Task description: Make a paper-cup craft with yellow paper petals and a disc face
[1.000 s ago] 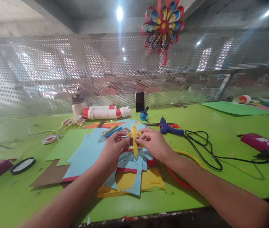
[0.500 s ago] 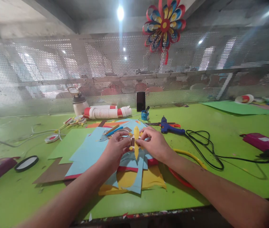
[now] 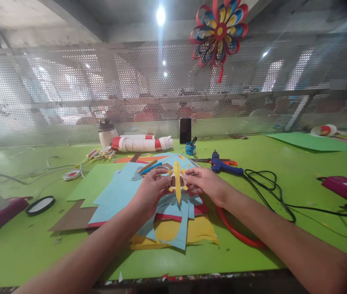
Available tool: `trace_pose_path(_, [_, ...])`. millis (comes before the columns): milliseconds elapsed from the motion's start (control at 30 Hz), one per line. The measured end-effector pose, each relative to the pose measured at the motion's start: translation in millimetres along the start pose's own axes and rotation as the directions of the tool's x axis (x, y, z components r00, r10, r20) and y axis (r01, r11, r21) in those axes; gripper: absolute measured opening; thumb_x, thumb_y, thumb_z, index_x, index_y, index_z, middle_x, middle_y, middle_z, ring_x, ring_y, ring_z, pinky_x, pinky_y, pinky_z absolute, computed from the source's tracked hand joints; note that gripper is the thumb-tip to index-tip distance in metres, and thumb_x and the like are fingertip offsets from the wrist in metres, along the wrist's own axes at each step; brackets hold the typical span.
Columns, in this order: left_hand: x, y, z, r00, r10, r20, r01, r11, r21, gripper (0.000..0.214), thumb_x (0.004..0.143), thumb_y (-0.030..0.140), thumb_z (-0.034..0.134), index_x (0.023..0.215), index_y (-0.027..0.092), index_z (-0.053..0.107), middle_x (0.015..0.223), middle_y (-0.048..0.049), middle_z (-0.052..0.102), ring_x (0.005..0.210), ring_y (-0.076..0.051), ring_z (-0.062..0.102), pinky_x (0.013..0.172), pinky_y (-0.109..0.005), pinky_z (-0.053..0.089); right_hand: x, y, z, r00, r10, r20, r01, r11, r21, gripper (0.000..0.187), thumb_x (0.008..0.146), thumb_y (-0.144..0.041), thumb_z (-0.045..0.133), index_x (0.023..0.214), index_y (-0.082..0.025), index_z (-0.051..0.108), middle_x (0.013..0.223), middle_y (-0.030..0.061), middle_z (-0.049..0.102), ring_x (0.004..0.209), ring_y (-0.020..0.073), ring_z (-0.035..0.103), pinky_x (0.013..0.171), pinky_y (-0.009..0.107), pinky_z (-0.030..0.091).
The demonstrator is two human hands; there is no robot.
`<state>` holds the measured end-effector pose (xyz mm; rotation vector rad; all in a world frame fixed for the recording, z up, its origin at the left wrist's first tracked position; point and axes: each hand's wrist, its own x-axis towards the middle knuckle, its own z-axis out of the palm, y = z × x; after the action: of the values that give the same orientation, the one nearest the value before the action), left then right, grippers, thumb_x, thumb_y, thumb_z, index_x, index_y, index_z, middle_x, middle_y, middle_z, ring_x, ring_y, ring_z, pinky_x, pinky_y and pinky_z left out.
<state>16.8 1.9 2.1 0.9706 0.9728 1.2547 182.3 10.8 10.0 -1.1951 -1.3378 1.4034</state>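
Note:
Between my two hands is a small paper turtle with a long yellow head-and-tail strip, yellow feet and a brown and white body. My left hand pinches its left edge. On the opposite edge, the fingers of my right hand are closed, their tips partly hidden behind it. Beneath it lie light blue paper sheets and cut yellow paper. A blue pen and a brown pencil-like stick rest just beyond my left hand.
A blue glue gun with a black cord lies right, near scissors. Behind stand a phone, a blue pot, a stacked paper-cup tube and a spray bottle. Purple power strips sit at both sides. A red ring lies under my right forearm.
My right hand has shifted from the yellow strip out to the turtle's right edge, uncovering more of that side. The left hand keeps its hold. The view has turned slightly left.

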Motion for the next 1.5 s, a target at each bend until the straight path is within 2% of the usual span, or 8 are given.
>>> trace_pose_path(367, [0.1, -3.0, -1.3, 0.989, -0.056, 0.133, 0.047, 0.996, 0.071, 0.023, 0.063, 0.023, 0.074, 0.080, 0.015, 0.060, 0.084, -0.0066, 0.066, 0.077, -0.017, 0.064, 0.058, -0.025, 0.049, 0.5, 3.6, 0.8, 1.000, -0.020, -0.010, 0.020, 0.999, -0.032, 0.012, 0.072, -0.020, 0.070, 0.074, -0.015, 0.059, 0.063, 0.0013, 0.065, 0.048, 0.0095, 0.058, 0.044, 0.020, 0.048])
trace_pose_path(633, [0.2, -3.4, -3.2, 0.979, -0.074, 0.191, 0.052, 0.992, 0.118, 0.025, 0.064, 0.027, 0.076, 0.083, 0.015, 0.065, 0.085, -0.0069, 0.068, 0.072, -0.015, 0.064, 0.064, -0.026, 0.050, 0.4, 4.1, -0.7, 0.997, -0.059, 0.051, 0.063, 0.995, -0.082, 0.016, 0.074, -0.025, 0.070, 0.080, -0.014, 0.060, 0.067, 0.0015, 0.065, 0.052, 0.0094, 0.059, 0.048, 0.021, 0.049])
trace_pose_path(733, [2.5, -3.6, -4.7, 0.983, -0.057, 0.174, 0.036, 0.992, 0.117, 0.022, 0.063, 0.026, 0.077, 0.078, 0.015, 0.065, 0.085, -0.0061, 0.068, 0.073, -0.016, 0.063, 0.065, -0.027, 0.050, 1.1, 4.4, -2.8, 0.995, -0.077, 0.063, 0.081, 0.995, -0.060, 0.020, 0.076, -0.032, 0.069, 0.077, -0.015, 0.060, 0.066, 0.0016, 0.064, 0.052, 0.0099, 0.059, 0.049, 0.022, 0.048])
trace_pose_path(833, [6.9, -2.7, -8.9, 0.987, -0.040, 0.155, 0.023, 0.993, 0.114, 0.019, 0.065, 0.026, 0.075, 0.077, 0.015, 0.066, 0.088, -0.0070, 0.069, 0.076, -0.017, 0.063, 0.067, -0.028, 0.051, 2.2, 1.5, -5.8, 0.996, -0.093, 0.013, 0.094, 0.992, -0.088, 0.024, 0.079, -0.037, 0.065, 0.074, -0.015, 0.059, 0.063, 0.0026, 0.062, 0.051, 0.0108, 0.059, 0.049, 0.023, 0.048])
trace_pose_path(1033, [17.8, 4.5, -22.4, 0.995, 0.029, 0.096, -0.039, 0.994, 0.101, 0.021, 0.066, 0.022, 0.074, 0.083, 0.010, 0.069, 0.095, -0.0117, 0.069, 0.082, -0.018, 0.063, 0.075, -0.030, 0.052, 11.4, -1.4, -16.3, 0.983, -0.161, -0.090, 0.133, 0.956, -0.260, 0.016, 0.084, -0.025, 0.058, 0.072, -0.015, 0.056, 0.063, 0.0021, 0.060, 0.051, 0.0094, 0.057, 0.053, 0.023, 0.049])
trace_pose_path(1167, [25.8, 6.3, -32.9, 0.997, 0.047, 0.055, -0.052, 0.994, 0.101, 0.016, 0.068, 0.019, 0.071, 0.080, 0.009, 0.067, 0.095, -0.0131, 0.068, 0.085, -0.020, 0.064, 0.081, -0.034, 0.051, 16.8, 1.3, -25.6, 0.968, -0.232, -0.097, 0.168, 0.884, -0.436, 0.013, 0.082, -0.022, 0.058, 0.072, -0.014, 0.059, 0.063, 0.0024, 0.061, 0.054, 0.0114, 0.058, 0.055, 0.025, 0.049])
trace_pose_path(1333, [35.0, 2.1, -42.8, 0.997, 0.064, 0.029, -0.067, 0.992, 0.104, 0.012, 0.069, 0.016, 0.071, 0.077, 0.009, 0.065, 0.092, -0.0134, 0.068, 0.081, -0.020, 0.065, 0.082, -0.038, 0.052, 12.8, -4.6, -31.0, 0.938, -0.347, 0.013, 0.267, 0.698, -0.664, 0.011, 0.074, -0.023, 0.064, 0.066, -0.015, 0.064, 0.061, 0.0015, 0.063, 0.059, 0.0145, 0.056, 0.062, 0.028, 0.043])
trace_pose_path(1500, [37.8, 2.2, -46.1, 0.997, 0.072, 0.034, -0.075, 0.992, 0.098, 0.012, 0.069, 0.015, 0.071, 0.077, 0.008, 0.066, 0.092, -0.0145, 0.069, 0.078, -0.019, 0.066, 0.080, -0.037, 0.053, 6.8, -11.0, -29.3, 0.910, -0.399, 0.110, 0.325, 0.524, -0.787, 0.015, 0.077, -0.027, 0.061, 0.076, -0.015, 0.068, 0.074, 0.0052, 0.069, 0.068, 0.0168, 0.058, 0.065, 0.028, 0.042])
